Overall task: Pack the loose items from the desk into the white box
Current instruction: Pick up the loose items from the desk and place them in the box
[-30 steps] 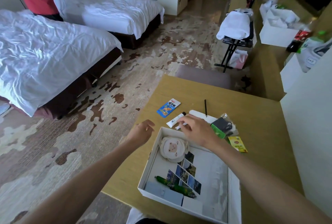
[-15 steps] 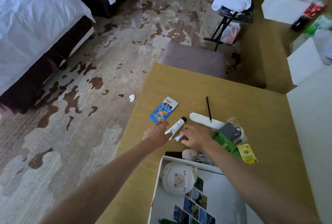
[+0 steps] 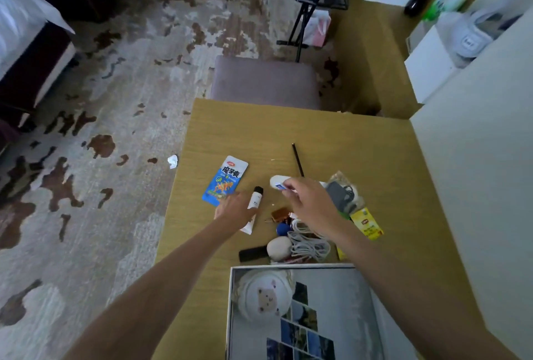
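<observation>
While the wooden surface (image 3: 331, 134) fills the middle of the view, the white box (image 3: 372, 296) sits at its near edge with a round bear pouch (image 3: 264, 296) and photos (image 3: 302, 328) inside. The left hand (image 3: 235, 209) lies on a white tube (image 3: 253, 209), fingers curled around it. The right hand (image 3: 310, 201) pinches a small white thing (image 3: 279, 186), maybe a little tube.

- Two bare forearms enter from the bottom edge, with no sleeves, cuffs or gloves on them.
- The bare left hand (image 3: 235, 208) wears nothing visible.
- The bare right hand (image 3: 310, 204) likewise; wrist unadorned, details blurred.
</observation>
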The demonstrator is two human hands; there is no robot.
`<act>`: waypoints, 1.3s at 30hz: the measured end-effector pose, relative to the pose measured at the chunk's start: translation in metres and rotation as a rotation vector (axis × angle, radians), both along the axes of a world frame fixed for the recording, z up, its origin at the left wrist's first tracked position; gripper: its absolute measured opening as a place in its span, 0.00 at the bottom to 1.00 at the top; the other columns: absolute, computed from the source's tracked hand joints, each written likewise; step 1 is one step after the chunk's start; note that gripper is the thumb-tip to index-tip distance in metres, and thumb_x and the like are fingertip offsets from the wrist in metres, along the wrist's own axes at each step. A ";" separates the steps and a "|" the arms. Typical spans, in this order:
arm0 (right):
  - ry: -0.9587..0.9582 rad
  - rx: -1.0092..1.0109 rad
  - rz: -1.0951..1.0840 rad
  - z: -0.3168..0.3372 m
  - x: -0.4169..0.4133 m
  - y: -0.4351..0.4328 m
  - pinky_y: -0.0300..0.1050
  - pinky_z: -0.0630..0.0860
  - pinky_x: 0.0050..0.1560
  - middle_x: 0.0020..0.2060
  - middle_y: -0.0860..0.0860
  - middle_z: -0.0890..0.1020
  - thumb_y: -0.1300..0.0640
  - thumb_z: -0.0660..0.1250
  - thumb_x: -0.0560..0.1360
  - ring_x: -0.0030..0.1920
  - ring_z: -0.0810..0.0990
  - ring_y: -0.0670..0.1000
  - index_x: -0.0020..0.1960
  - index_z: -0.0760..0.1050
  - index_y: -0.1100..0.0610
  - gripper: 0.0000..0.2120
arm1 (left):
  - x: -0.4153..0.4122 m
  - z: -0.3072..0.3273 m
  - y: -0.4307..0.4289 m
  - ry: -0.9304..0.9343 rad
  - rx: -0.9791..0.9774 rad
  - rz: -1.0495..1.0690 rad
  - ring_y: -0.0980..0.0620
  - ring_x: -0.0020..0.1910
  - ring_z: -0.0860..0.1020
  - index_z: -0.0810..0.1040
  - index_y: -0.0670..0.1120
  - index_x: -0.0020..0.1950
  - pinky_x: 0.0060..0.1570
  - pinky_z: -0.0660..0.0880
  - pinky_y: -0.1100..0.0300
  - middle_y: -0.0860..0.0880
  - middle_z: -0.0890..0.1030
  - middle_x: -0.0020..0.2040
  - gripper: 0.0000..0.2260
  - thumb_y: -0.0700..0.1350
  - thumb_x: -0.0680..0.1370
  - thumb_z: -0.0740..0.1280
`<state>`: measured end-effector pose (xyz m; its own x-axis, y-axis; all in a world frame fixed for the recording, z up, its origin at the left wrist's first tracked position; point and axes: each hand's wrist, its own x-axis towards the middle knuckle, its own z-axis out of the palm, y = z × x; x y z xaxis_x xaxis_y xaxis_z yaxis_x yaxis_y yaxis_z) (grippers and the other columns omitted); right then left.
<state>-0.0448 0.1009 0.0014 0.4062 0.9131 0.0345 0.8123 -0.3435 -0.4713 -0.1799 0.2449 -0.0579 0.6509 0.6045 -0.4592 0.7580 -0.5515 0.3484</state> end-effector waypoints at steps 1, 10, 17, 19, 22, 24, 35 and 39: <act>0.134 0.019 -0.095 0.010 0.001 -0.007 0.44 0.74 0.43 0.44 0.49 0.81 0.52 0.61 0.80 0.44 0.79 0.48 0.54 0.76 0.55 0.09 | 0.000 0.000 -0.002 -0.002 -0.043 0.012 0.41 0.56 0.75 0.74 0.42 0.57 0.47 0.71 0.51 0.41 0.78 0.55 0.14 0.50 0.77 0.64; 0.646 0.154 -0.240 0.059 -0.023 -0.084 0.46 0.78 0.46 0.43 0.54 0.84 0.57 0.65 0.78 0.42 0.82 0.48 0.50 0.78 0.58 0.06 | -0.027 0.027 -0.031 -0.214 -0.220 0.221 0.43 0.47 0.74 0.66 0.43 0.50 0.42 0.68 0.55 0.40 0.74 0.49 0.10 0.46 0.77 0.64; 0.814 0.233 -0.146 0.074 -0.040 -0.150 0.38 0.77 0.36 0.35 0.48 0.83 0.56 0.70 0.75 0.37 0.81 0.45 0.49 0.78 0.56 0.05 | -0.063 0.124 -0.086 -0.703 -0.112 0.072 0.54 0.47 0.78 0.70 0.60 0.51 0.42 0.76 0.56 0.55 0.79 0.47 0.09 0.50 0.74 0.67; 0.785 0.228 -0.153 0.075 -0.040 -0.169 0.38 0.77 0.35 0.35 0.47 0.83 0.55 0.71 0.74 0.36 0.80 0.44 0.48 0.78 0.56 0.06 | -0.072 0.141 -0.115 -0.730 -0.077 -0.049 0.55 0.50 0.77 0.72 0.59 0.55 0.46 0.75 0.56 0.56 0.78 0.48 0.11 0.52 0.74 0.67; 0.663 0.132 -0.168 0.073 -0.038 -0.198 0.39 0.79 0.36 0.37 0.47 0.83 0.52 0.71 0.75 0.35 0.81 0.43 0.46 0.77 0.50 0.04 | -0.082 0.143 -0.158 -0.598 0.036 -0.218 0.52 0.54 0.74 0.72 0.53 0.62 0.51 0.71 0.58 0.53 0.76 0.54 0.15 0.50 0.76 0.66; 0.532 -0.009 -0.138 0.070 -0.038 -0.214 0.36 0.77 0.35 0.39 0.46 0.82 0.52 0.69 0.76 0.36 0.82 0.43 0.46 0.75 0.50 0.03 | -0.088 0.134 -0.181 -0.437 0.090 -0.286 0.50 0.58 0.74 0.71 0.52 0.65 0.56 0.71 0.55 0.49 0.76 0.59 0.16 0.50 0.77 0.65; 0.104 -0.416 0.081 0.042 -0.087 -0.220 0.50 0.75 0.48 0.53 0.55 0.80 0.55 0.61 0.79 0.51 0.78 0.56 0.57 0.75 0.56 0.09 | -0.128 0.088 -0.206 -0.066 0.324 -0.864 0.49 0.55 0.77 0.69 0.49 0.66 0.48 0.77 0.53 0.47 0.79 0.58 0.16 0.47 0.78 0.63; 0.113 -0.450 0.187 0.036 -0.104 -0.196 0.51 0.76 0.49 0.54 0.56 0.80 0.59 0.61 0.76 0.52 0.77 0.57 0.57 0.76 0.56 0.11 | -0.142 0.099 -0.189 -0.316 0.325 -0.715 0.51 0.52 0.79 0.75 0.50 0.61 0.47 0.78 0.55 0.50 0.82 0.54 0.12 0.50 0.79 0.59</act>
<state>-0.1485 -0.0949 0.0378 0.2130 0.8850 -0.4140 0.8317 -0.3866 -0.3985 -0.3220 0.0561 0.0407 0.9955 0.0687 -0.0656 0.0818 -0.9707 0.2261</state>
